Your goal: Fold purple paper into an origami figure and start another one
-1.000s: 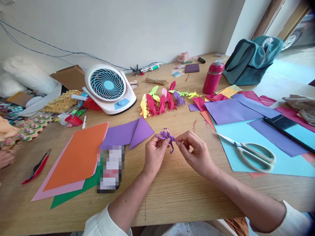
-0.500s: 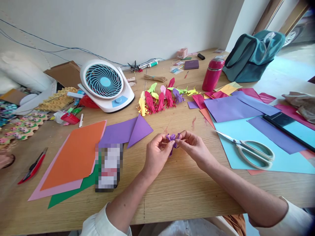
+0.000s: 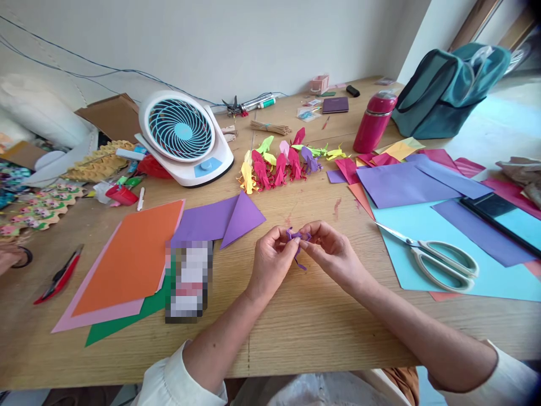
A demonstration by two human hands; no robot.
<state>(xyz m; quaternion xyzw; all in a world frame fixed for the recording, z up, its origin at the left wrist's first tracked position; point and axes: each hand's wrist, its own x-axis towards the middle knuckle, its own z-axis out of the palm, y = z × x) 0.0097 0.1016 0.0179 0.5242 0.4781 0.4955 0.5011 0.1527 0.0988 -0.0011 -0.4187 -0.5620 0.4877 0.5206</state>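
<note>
Between my fingertips, over the middle of the table's near half, is a small purple origami figure (image 3: 299, 260) with thin folded limbs. My left hand (image 3: 273, 254) pinches it from the left with thumb and forefinger. From the right, my right hand (image 3: 332, 251) grips it the same way, and the thumbs nearly meet. Much of the figure is hidden behind my fingers; a narrow purple strip pokes out below. Beyond my hands stands a cluster of finished-looking origami figures (image 3: 280, 168) in red, yellow, green, pink and purple.
To the right, scissors (image 3: 443, 262) rest on light blue paper (image 3: 401, 248) near purple sheets (image 3: 403, 183). Left lie orange paper (image 3: 127, 259), a phone (image 3: 189, 282) and a red-handled cutter (image 3: 59, 279). Behind are a fan (image 3: 181, 135), a red bottle (image 3: 375, 123) and a teal bag (image 3: 448, 96). Another person's hand (image 3: 10, 256) shows at the left edge.
My fingers have shifted slightly on the purple origami figure, and a thin strip now hangs lower beneath it. The view has tilted a little. The other person's hand reaches further in.
</note>
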